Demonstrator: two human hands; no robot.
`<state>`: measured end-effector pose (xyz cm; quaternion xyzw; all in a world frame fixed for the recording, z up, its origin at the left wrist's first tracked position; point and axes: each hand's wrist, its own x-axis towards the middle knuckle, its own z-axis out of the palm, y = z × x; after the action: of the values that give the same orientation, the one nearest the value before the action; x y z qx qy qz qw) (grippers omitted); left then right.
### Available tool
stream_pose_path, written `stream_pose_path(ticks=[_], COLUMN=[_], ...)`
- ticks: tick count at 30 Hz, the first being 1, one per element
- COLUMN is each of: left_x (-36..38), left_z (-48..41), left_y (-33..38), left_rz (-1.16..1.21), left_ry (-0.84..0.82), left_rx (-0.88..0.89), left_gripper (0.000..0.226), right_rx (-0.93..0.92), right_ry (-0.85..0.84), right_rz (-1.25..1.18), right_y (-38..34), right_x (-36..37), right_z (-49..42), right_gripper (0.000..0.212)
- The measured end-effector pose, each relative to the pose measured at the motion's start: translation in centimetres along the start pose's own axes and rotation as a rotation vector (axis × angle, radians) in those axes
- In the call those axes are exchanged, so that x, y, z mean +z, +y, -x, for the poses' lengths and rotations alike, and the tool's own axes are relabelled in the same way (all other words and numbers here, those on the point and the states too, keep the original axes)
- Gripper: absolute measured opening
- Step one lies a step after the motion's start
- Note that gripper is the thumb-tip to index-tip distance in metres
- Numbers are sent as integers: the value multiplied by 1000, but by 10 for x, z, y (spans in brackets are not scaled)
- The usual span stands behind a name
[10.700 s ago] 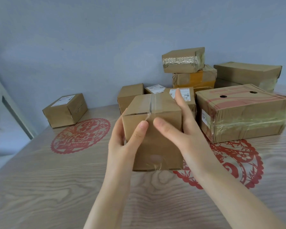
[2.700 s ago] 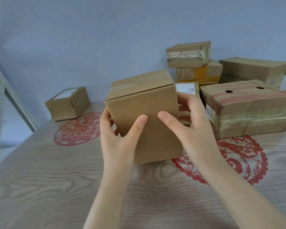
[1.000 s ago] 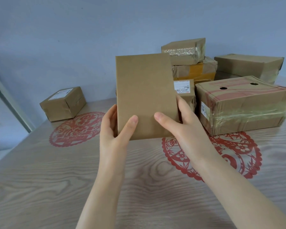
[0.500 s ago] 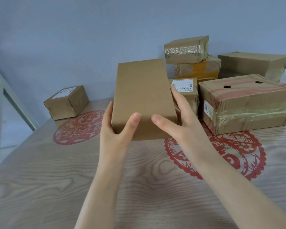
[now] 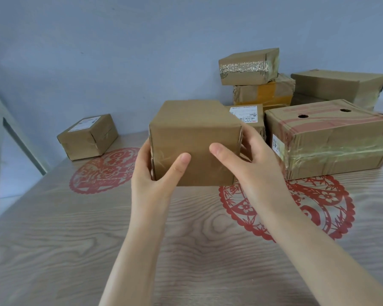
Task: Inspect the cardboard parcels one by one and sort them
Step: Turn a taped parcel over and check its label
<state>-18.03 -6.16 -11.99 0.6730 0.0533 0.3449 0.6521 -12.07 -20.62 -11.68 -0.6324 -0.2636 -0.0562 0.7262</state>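
Note:
A plain brown cardboard parcel (image 5: 192, 138) is held above the table between both hands. My left hand (image 5: 155, 175) grips its left side with the thumb across the near face. My right hand (image 5: 250, 164) grips its right side, thumb on the same face. A small labelled parcel (image 5: 87, 136) stands alone at the back left beside a red paper-cut circle (image 5: 102, 171). At the back right is a group: a large taped parcel with two holes (image 5: 327, 135), a labelled parcel (image 5: 248, 117) partly hidden behind the held one, and a stack (image 5: 254, 78) near the wall.
The wooden table (image 5: 75, 250) runs to a blue wall behind. A second red paper-cut circle (image 5: 307, 208) lies in front of the large parcel. A flat parcel (image 5: 338, 85) sits at the far right. A window frame (image 5: 13, 133) is at the left edge.
The held parcel has tipped from standing on end with its broad face toward me to lying lower, top face up. Both hands stayed on its sides.

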Motion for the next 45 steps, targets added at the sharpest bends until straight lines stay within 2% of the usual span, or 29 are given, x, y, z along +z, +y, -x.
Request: stream_pose_path(ticks=[6, 10, 12, 16, 22, 25, 28, 30, 33, 35, 39, 42, 45], left_x=[-2, -1, -1, -1, 0, -1, 1, 1, 2, 2, 3, 6, 6], left_z=[1, 1, 1, 0, -2, -3, -1, 0, 0, 1, 2, 4, 5], left_y=[2, 1, 0, 0, -6, -4, 0, 1, -1, -1, 1, 3, 5], left_rz=[28, -1, 4, 66, -42, -24, 51, 36, -17, 6, 27, 34, 43], left_ry=[22, -33, -41, -39, -124, -67, 36, 67, 46, 53, 40, 2, 5], left_rx=[29, 21, 26, 5, 58, 53, -37, -50, -14, -13, 12, 31, 53], left_gripper=[69, 83, 80, 65, 80, 83, 79, 73, 49, 46, 49, 64, 69], right_rx=[-6, 8, 5, -44, -26, -36, -54, -69, -80, -83, -121, -92, -36], right_ry=[-49, 8, -18, -84, -36, -114, -151, -118, -55, -37, 29, 57, -2], right_rz=[71, 10, -5, 28, -66, -46, -5, -16, -29, 19, 156, 110, 73], right_y=[1, 2, 1, -3, -6, -5, -4, -5, -1, 2, 4, 4, 2], right_x=[2, -2, -2, 1, -5, -5, -4, -3, -4, -3, -4, -5, -3], right_z=[0, -2, -1, 1, -2, -2, -2, -3, -4, -4, -5, -6, -4], right_gripper=[60, 39, 35, 45, 42, 59, 76, 74, 69, 70, 76, 72, 70])
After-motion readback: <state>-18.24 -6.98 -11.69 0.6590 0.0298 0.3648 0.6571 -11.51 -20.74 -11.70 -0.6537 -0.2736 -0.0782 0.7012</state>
